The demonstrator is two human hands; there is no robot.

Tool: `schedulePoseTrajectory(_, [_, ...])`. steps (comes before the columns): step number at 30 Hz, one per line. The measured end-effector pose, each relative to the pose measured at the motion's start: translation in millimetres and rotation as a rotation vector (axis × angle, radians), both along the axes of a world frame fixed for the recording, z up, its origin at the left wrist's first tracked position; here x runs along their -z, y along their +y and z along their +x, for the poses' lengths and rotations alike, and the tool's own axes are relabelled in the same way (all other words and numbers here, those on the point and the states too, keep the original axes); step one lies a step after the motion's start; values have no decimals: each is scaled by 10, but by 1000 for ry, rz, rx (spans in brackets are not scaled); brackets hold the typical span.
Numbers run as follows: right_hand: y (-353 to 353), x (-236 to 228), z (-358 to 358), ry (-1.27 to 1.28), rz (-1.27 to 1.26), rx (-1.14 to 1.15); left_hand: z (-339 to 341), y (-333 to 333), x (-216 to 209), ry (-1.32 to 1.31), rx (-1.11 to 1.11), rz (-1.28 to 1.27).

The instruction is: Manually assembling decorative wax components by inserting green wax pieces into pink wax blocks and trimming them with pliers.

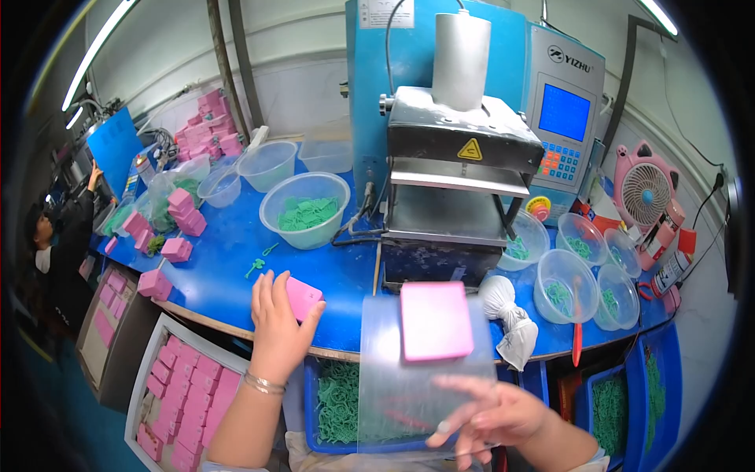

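Note:
My left hand (pixel 277 318) is closed around a small pink block (pixel 304 297) at the front edge of the blue table, fingers along one side and thumb on the other. To its right, a clear plastic sheet (pixel 385 370) juts out past the table edge below the press. A larger square pink block (pixel 436 321) lies on the far part of that sheet. My right hand (pixel 499 417) is by the sheet's near right edge, its fingers spread and holding nothing, slightly blurred. Whether its fingertips touch the sheet I cannot tell.
Behind the sheet stands a press (pixel 460 134) with metal plates. A bowl of green pieces (pixel 303 214) is behind my left hand. Several clear bowls (pixel 565 287) and a tied white cloth bundle (pixel 510 318) are at right. Pink blocks fill a box (pixel 141 377) at lower left.

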State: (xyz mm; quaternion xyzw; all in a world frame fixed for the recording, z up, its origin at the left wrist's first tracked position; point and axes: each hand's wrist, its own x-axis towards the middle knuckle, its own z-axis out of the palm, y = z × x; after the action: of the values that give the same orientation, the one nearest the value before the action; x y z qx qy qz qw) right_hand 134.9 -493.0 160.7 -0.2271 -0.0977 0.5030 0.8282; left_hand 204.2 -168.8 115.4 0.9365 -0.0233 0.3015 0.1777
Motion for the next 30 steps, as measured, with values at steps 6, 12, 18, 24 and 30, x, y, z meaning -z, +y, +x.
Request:
schedulePoseTrajectory(6, [-76,-420,383,-169,-66,199,-1,-172,44,181,340,-177])
schedulePoseTrajectory(12, [-1,-528,733,-232,-11,273,-34,-251,-65,150,500,-119])
schedulePoseTrajectory(18, [187,-527,939,-250,-224,631,-9,-212,-16,197,519,-105])
schedulePoseTrajectory(24, [204,-364,964,-488,-456,827,-34,-238,-48,189,513,-50])
schedulePoseTrajectory(30, [236,-334,1163,-598,-563,862,-39,-233,-53,213,502,-25])
